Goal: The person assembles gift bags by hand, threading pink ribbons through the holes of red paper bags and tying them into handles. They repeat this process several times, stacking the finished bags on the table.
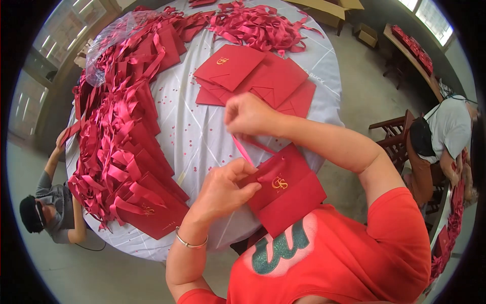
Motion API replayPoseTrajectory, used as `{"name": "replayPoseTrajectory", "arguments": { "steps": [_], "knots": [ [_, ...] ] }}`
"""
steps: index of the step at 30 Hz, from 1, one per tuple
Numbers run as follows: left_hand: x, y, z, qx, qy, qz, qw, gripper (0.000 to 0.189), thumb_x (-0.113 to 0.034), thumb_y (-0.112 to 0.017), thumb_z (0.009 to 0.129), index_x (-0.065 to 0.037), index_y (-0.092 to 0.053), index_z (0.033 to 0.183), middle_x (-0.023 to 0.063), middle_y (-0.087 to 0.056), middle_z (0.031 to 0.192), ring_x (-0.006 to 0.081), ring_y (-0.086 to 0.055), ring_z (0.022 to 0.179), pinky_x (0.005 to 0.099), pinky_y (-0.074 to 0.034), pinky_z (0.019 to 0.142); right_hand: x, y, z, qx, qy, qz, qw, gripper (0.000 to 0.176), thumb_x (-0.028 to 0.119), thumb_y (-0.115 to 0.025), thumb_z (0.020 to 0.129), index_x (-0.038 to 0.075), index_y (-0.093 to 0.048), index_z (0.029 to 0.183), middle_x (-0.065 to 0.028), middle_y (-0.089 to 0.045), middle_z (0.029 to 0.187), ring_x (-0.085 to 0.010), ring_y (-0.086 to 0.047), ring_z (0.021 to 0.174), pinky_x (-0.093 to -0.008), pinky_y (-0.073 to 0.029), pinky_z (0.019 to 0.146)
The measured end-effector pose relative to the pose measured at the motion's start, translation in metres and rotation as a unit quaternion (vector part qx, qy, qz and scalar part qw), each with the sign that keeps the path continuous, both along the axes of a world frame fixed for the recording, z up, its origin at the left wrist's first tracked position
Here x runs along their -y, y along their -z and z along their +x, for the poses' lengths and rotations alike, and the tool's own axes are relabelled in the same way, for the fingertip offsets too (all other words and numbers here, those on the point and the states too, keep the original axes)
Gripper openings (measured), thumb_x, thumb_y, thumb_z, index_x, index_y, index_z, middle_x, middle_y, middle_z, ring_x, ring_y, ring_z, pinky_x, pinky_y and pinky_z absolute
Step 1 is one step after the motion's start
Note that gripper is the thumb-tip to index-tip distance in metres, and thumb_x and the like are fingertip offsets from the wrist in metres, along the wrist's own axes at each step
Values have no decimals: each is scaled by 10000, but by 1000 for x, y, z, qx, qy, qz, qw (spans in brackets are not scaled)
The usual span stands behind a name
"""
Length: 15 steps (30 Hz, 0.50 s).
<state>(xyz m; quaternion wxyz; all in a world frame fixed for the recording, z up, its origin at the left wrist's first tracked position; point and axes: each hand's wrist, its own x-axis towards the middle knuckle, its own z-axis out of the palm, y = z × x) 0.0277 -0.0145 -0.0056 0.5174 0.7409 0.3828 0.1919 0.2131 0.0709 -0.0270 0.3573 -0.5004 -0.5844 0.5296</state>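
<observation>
A red paper gift bag (298, 195) with a gold emblem is tilted at the table's near edge, against my shirt. My left hand (220, 192), with a bracelet at the wrist, pinches the bag's upper edge between thumb and fingers. Farther up, my right hand (253, 117) is closed on the pink ribbon handle (244, 151), drawing it away from the bag. Its fingertips are partly hidden. Just beyond my right hand lies a stack of flat red bags (233, 66), without visible ribbons.
Bags with ribbon handles (147, 167) line the left of the white-covered table (192, 147). A ribbon pile (258, 25) and plastic wrap (98, 55) sit at the back. One person (53, 213) is at left, another (448, 126) at right near chairs (397, 131).
</observation>
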Motion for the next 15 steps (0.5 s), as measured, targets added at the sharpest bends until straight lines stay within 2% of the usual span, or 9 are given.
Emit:
{"name": "replayPoseTrajectory", "arguments": {
  "steps": [1, 2, 6, 8, 9, 11, 12, 15],
  "knots": [
    [1, 2, 1, 1, 10, 37, 999, 200, 1, -738, 784, -9, -599, 926, -19, -573, 662, 17, -476, 619, 213, -408, 547, -8, -1, 0, 8, 27, 49, 998, 120, -40, -661, 687, -40, -626, 802, -102, -641, 625, -158, -626, 499, -296, -510, 450],
    [2, 4, 1, 2, 19, 75, 997, 199, 10, -735, 781, -9, -597, 923, -28, -563, 657, 13, -473, 624, 207, -404, 549, -14, -3, 2, 13, 36, 23, 999, 110, -44, -649, 686, -42, -631, 794, -101, -645, 625, -157, -623, 495, -296, -511, 454],
    [2, 4, 3, 15, 11, 14, 1000, 205, 26, -733, 781, -11, -597, 930, -52, -552, 664, 9, -477, 639, 199, -406, 562, -11, -9, -3, 34, 33, 24, 999, 112, -27, -660, 692, -40, -629, 799, -100, -645, 624, -156, -635, 510, -296, -518, 458],
    [1, 2, 1, 15, 9, 10, 1000, 203, 23, -731, 787, -8, -600, 940, -50, -565, 674, 8, -486, 643, 197, -409, 564, -7, -9, -1, 42, 32, 7, 999, 177, -7, -697, 737, -36, -623, 895, -92, -651, 715, -146, -640, 566, -285, -521, 481],
    [1, 1, 0, 16, 7, 3, 1000, 202, 20, -729, 793, -5, -604, 949, -48, -577, 685, 8, -495, 647, 194, -411, 567, -8, -8, 2, 44, 29, 11, 999, 177, -7, -697, 737, -36, -623, 895, -92, -651, 715, -146, -640, 566, -285, -521, 481],
    [-2, 1, -1, 26, -15, -34, 999, 189, 14, -722, 804, -1, -614, 959, -45, -587, 692, 8, -501, 650, 196, -414, 565, -7, -10, 12, -8, 16, 27, 999, 192, 55, -718, 791, -37, -635, 937, -97, -668, 771, -145, -657, 605, -282, -528, 499],
    [-3, 1, -3, 34, -33, -73, 996, 178, 7, -715, 815, 4, -624, 969, -41, -597, 698, 9, -507, 652, 198, -417, 563, 0, -16, 18, -1, 35, 45, 998, 209, 127, -716, 838, -24, -651, 967, -85, -681, 818, -135, -667, 647, -258, -519, 515],
    [-5, -2, -5, -13, -51, -57, 997, 147, -13, -706, 829, 15, -663, 967, -46, -601, 718, 5, -510, 656, 197, -422, 566, 30, -44, 39, 59, 68, 81, 993, 173, 140, -697, 861, 7, -663, 967, -43, -684, 834, -101, -653, 669, -243, -500, 536]
  ]
}}
